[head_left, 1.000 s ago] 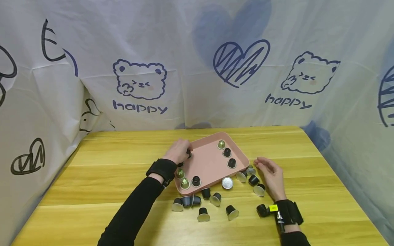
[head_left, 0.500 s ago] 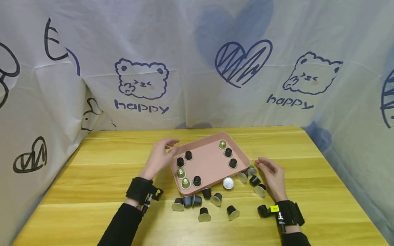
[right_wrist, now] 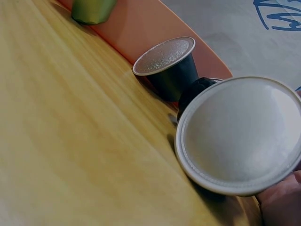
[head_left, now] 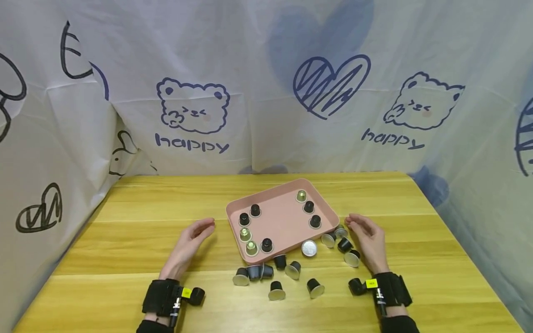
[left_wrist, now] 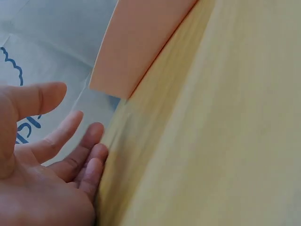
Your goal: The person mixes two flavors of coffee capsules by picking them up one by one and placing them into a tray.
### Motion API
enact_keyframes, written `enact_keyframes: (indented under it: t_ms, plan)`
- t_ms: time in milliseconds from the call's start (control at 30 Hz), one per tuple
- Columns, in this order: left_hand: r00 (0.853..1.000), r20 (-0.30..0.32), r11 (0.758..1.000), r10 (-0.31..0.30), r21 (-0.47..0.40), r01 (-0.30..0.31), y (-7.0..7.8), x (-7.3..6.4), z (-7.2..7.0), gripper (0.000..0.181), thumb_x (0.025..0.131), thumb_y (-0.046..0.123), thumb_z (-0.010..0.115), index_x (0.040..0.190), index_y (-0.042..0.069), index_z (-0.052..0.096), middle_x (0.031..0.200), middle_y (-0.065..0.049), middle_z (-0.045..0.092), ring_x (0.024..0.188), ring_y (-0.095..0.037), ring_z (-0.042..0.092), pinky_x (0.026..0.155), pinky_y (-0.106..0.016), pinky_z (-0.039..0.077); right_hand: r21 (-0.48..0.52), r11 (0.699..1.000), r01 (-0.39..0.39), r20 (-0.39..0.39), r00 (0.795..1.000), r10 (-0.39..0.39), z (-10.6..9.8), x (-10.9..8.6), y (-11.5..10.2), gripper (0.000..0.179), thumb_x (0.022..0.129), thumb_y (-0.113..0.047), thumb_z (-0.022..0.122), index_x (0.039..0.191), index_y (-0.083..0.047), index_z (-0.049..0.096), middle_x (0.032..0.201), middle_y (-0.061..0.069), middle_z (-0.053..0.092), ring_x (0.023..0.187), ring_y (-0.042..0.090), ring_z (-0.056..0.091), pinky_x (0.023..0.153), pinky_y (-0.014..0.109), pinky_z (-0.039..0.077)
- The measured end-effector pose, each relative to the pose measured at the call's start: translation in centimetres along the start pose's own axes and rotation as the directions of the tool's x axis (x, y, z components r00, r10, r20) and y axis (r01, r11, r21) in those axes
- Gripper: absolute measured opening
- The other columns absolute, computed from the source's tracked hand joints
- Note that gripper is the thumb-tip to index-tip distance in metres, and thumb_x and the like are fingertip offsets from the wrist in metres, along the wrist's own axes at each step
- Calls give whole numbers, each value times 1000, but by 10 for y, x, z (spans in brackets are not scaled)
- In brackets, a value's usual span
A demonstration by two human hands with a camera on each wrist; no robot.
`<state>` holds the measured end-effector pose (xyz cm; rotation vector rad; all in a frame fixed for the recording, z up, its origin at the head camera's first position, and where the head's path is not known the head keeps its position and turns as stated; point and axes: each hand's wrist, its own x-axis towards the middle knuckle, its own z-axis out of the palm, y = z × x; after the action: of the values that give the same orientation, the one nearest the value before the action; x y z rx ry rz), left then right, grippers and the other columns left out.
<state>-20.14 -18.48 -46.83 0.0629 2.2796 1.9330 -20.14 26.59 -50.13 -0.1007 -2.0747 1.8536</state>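
My left hand [head_left: 187, 245] rests on the table left of the pink tray [head_left: 287, 226], its fingers relaxed and holding nothing. In the left wrist view its fingers [left_wrist: 89, 160] are spread near the tray's wall [left_wrist: 141, 47]. My right hand [head_left: 369, 243] lies beside the tray's right corner, loosely bent around air. Close by it are a black coffee capsule [head_left: 344, 244] and a capsule with its pale lid showing [head_left: 351, 258]. That lid [right_wrist: 240, 136] hides most of the hand in the right wrist view. Black capsules [head_left: 255, 210] and green capsules [head_left: 251, 248] stand upright along the tray's short sides.
Several loose capsules [head_left: 276, 291] lie along the tray's near side, most tipped over. One capsule [head_left: 309, 248] shows its silver lid upward. Bare wooden tabletop [head_left: 166, 199] spreads to the left of the tray. A printed white cloth [head_left: 266, 92] hangs behind the table.
My left hand has let go of a black capsule in the tray's far left corner and drawn back to the left and toward me. The right hand has stayed in place.
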Motion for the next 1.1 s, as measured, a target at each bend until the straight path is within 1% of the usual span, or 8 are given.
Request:
enact_keyframes:
  t_ms: [167,300,433,667,767,833,933,1100]
  plan:
    - [999,-15,999,29,17,-29,-3,1,5,51,97,23,57,137,-6,45,136,-24,48,123,-33,43,108,-48,31,-3,1000,18,20,1000,-17,1,-1,-1,31,94,-7,61,117,12,60,109,26,65,92,13,66,80,12,52]
    - [999,-20,999,41,37,-40,-5,2,5,46,97,20,56,135,-5,47,134,-23,50,121,-32,45,106,-48,33,-52,997,61,60,997,-57,0,0,-2,32,94,-13,61,117,10,62,112,28,64,94,8,64,81,10,50]
    - [999,-18,998,46,46,-46,-5,2,5,45,97,19,57,135,-4,48,133,-23,51,121,-32,46,105,-48,34,-85,992,97,101,991,-89,0,-1,-3,35,95,-17,61,118,9,62,114,29,62,97,7,62,82,9,47]
    - [999,-14,998,32,47,-32,-4,1,6,46,97,20,58,135,-3,48,132,-22,51,120,-32,47,104,-47,35,-108,991,77,159,986,-59,-1,-3,-1,35,94,-20,62,118,5,63,115,24,63,98,6,60,83,11,47]
    - [999,-21,998,27,55,-26,-5,1,7,46,96,21,58,135,-2,49,132,-21,52,119,-31,48,103,-47,36,-88,994,67,193,980,-49,-1,-4,-2,34,93,-18,63,116,7,63,119,25,61,99,8,60,82,13,49]
    - [999,-20,998,31,58,-30,-5,1,7,45,96,20,58,135,-3,49,132,-21,52,119,-31,48,103,-47,36,-62,996,66,218,975,-51,-1,-4,-2,32,93,-15,64,113,10,62,121,26,58,100,9,60,82,14,50]
    - [999,-18,997,42,59,-41,-6,0,6,45,97,19,58,135,-4,49,132,-22,52,120,-32,48,104,-47,36,-54,996,75,247,967,-60,-3,-4,-3,30,92,-12,64,110,12,61,124,28,55,102,8,59,82,14,51]
    - [999,-17,997,49,57,-48,-6,0,7,46,96,21,58,134,-4,49,132,-22,52,120,-31,48,104,-47,35,-109,989,97,292,954,-62,-7,-4,-5,29,92,-13,64,109,10,62,127,26,55,103,5,57,85,9,46]
